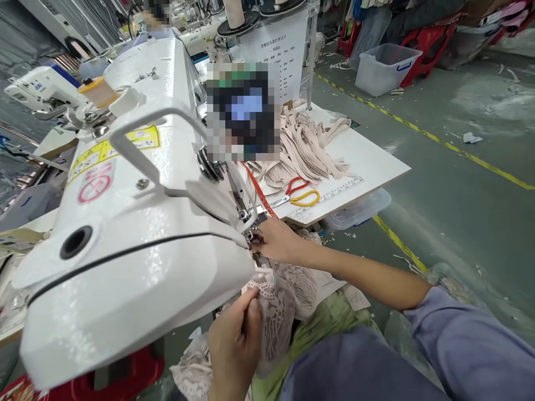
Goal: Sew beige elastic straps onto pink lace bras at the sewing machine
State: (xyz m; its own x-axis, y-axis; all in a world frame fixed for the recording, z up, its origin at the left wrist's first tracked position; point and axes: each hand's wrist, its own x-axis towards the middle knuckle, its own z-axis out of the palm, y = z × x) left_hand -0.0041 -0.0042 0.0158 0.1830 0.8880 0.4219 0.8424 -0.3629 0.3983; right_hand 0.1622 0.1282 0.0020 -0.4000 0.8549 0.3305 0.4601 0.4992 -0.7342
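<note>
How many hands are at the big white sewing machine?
2. The left hand pinches the lace beside the sewing machine; the right hand is at its metal parts, some fingertips hidden. No others show there.

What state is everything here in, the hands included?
Left hand: pinching lace fabric.
Lace fabric: bunched, partly draped.
Right hand: at the sewing machine, hold partly hidden.
Sewing machine: running or stopped, cannot tell.
Scissors: lying on the tabletop.
Fabric strips: loosely heaped.
Clear bin: open-topped.

Pale pink patterned lace [276, 326], beige strips [307, 145], red-and-yellow scissors [287, 199]
</note>
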